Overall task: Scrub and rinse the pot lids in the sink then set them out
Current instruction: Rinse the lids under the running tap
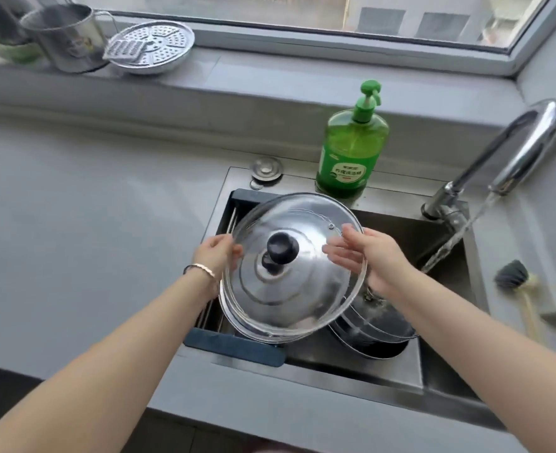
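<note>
– As both hands hold it up over the sink (pixel 335 366), what is that lid (pixel 286 299) made of?
– A polished steel dome with faint rings; a clear glass band round the edge; a round black knob (pixel 282 248) at the centre.
– And the grip?
– The left hand (pixel 216 256) curls round the left rim, fingertips showing through the glass; the right hand (pixel 373 256) pinches the right rim, thumb on top, fingers underneath; a thin bracelet (pixel 204 269) circles the left wrist; the lid is tilted, its top towards us.
– Anything in the basin?
– A steel-sided pot (pixel 377 325), dark within, sits below the lid's right side; what it holds I cannot tell; a dark blue rack (pixel 237 349) with metal rods spans the left end.
– Water?
– A stream (pixel 449 243) slants from the curved chrome tap (pixel 511 152) into the right end, clear of the lid.
– And round about?
– A green pump bottle (pixel 351 148), liquid nearly to the shoulder, stands on the back ledge of the sink; a round metal plug (pixel 266 170) lies at the back left corner; a brush (pixel 515 276) with dark bristles and a pale handle rests on the right; the counter (pixel 90 223) is smooth matt grey.
– The sill (pixel 270 76)?
– Grey too, below a window (pixel 302 14); a steel mug (pixel 70 40) stands there beside a perforated steamer plate (pixel 165 44), with a small grater (pixel 124 53) leaning on the plate.
</note>
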Motion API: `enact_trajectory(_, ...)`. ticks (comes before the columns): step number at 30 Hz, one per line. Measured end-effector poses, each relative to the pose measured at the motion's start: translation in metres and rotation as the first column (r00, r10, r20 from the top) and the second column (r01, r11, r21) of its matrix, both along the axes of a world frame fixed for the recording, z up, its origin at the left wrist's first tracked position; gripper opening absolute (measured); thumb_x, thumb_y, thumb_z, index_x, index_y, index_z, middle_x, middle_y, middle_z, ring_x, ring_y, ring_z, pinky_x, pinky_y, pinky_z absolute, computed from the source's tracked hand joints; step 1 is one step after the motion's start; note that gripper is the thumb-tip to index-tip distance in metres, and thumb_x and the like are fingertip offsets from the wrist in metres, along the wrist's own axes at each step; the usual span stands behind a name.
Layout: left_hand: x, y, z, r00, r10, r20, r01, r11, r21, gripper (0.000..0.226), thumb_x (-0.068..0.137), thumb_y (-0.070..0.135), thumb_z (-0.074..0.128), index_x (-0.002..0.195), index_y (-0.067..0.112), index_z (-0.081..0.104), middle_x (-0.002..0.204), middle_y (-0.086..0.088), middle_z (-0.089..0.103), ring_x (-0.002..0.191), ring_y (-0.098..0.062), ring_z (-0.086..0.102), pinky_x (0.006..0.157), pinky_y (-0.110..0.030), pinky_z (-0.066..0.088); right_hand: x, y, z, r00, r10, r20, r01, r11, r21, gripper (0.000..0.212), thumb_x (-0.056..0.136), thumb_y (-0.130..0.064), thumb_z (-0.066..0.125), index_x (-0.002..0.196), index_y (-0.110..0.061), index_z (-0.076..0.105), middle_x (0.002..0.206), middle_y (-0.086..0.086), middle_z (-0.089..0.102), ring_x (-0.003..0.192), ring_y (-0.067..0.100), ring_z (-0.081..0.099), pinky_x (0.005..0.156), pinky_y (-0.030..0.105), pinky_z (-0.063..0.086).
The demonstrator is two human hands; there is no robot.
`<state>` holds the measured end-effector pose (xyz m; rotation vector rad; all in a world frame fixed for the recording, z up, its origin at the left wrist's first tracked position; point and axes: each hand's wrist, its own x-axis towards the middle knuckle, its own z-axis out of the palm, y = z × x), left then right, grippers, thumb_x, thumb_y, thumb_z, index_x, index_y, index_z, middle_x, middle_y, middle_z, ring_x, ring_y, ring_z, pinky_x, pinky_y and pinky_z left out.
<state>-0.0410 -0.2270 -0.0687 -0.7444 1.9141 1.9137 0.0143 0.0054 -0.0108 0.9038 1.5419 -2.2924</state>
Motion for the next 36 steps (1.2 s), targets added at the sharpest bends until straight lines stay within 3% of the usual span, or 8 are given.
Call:
enact_trajectory(9,0.004,-0.014,-0.016,0.956,-0.284,0.078,0.287,0.840,-0.461,0.049,0.088,0.016,0.054,0.135,0.012,0.039,0.120,-0.007,0.054,0.080,-0.016,0.052,0.075,-0.024,0.040,-0.040,-0.069,-0.051,0.960,-0.259,0.104,0.257,0.966,0.034,0.035,0.094,-0.003,0.050,0.127,0.006,0.043,0.092,0.024,0.063,0.073,0.032,0.068,0.052,0.025,0.055)
enact_trajectory(12,0.006,-0.010,-0.013,0.935,-0.350,0.058,0.342,0.844,-0.414,0.050,0.090,0.016,0.053,0.137,0.013,0.036,0.104,0.000,0.052,0.066,-0.005,0.043,0.059,-0.018,0.036,-0.051,-0.081,-0.059,0.955,-0.267,0.131,0.258,0.963,0.078,0.035,0.095,-0.004,0.047,0.129,0.004,0.041,0.101,0.026,0.060,0.096,0.039,0.064,0.069,0.033,0.057)
enact_trajectory(15,0.005,-0.004,-0.010,0.930,-0.367,0.027,0.341,0.834,-0.433,0.050,0.090,0.016,0.054,0.137,0.013,0.036,0.124,-0.009,0.045,0.068,0.000,0.041,0.070,-0.024,0.039,-0.056,-0.088,-0.076,0.981,-0.087,0.173,0.025,0.942,0.335,0.033,0.096,-0.015,0.044,0.126,-0.001,0.045,0.111,0.019,0.060,0.101,0.033,0.061,0.083,0.038,0.051)
enact_trajectory(19,0.005,0.010,-0.005,0.937,-0.348,0.029,0.320,0.822,-0.471,0.046,0.089,0.014,0.054,0.133,0.013,0.042,0.131,-0.012,0.046,0.087,-0.019,0.055,0.086,-0.033,0.045,-0.058,-0.072,-0.073,0.929,0.232,0.289,-0.370,0.605,0.704,0.025,0.090,-0.033,0.052,0.102,-0.011,0.057,0.115,0.014,0.055,0.096,0.030,0.056,0.087,0.032,0.044)
enact_trajectory(23,0.012,0.035,0.002,0.918,-0.397,-0.001,0.341,0.790,-0.509,0.040,0.089,0.011,0.054,0.129,0.013,0.048,0.131,-0.010,0.049,0.117,-0.024,0.050,0.095,-0.028,0.038,-0.037,-0.034,-0.063,0.902,0.348,0.256,-0.426,0.616,0.662,0.042,0.090,-0.016,0.052,0.130,-0.004,0.049,0.114,0.014,0.063,0.094,0.024,0.058,0.077,0.024,0.040)
enact_trajectory(27,0.024,0.065,0.009,0.842,-0.535,-0.072,0.403,0.713,-0.574,0.035,0.089,0.010,0.053,0.124,0.011,0.052,0.125,-0.010,0.052,0.104,-0.013,0.048,0.087,-0.022,0.035,0.027,0.008,-0.055,0.900,0.426,0.089,-0.336,0.550,0.765,0.026,0.089,-0.011,0.052,0.112,-0.015,0.065,0.106,-0.002,0.065,0.095,0.010,0.057,0.085,0.018,0.041)
enact_trajectory(32,0.040,0.098,0.011,0.787,-0.612,-0.082,0.437,0.647,-0.625,0.030,0.088,0.012,0.052,0.118,0.015,0.056,0.120,-0.007,0.053,0.104,-0.015,0.051,0.097,-0.031,0.041,0.093,0.066,-0.104,0.694,0.562,0.451,-0.562,0.030,0.827,0.026,0.093,-0.022,0.046,0.114,-0.018,0.061,0.116,-0.001,0.059,0.106,0.018,0.055,0.087,0.029,0.044)
enact_trajectory(36,0.053,0.119,0.011,0.769,-0.634,-0.075,0.448,0.619,-0.646,0.025,0.090,0.013,0.051,0.113,0.016,0.058,0.118,-0.004,0.055,0.102,-0.011,0.050,0.091,-0.023,0.039,0.102,0.091,-0.148,0.558,0.433,0.708,-0.710,-0.192,0.677,0.039,0.092,-0.032,0.052,0.125,-0.013,0.046,0.126,0.005,0.048,0.119,0.023,0.046,0.093,0.032,0.042)
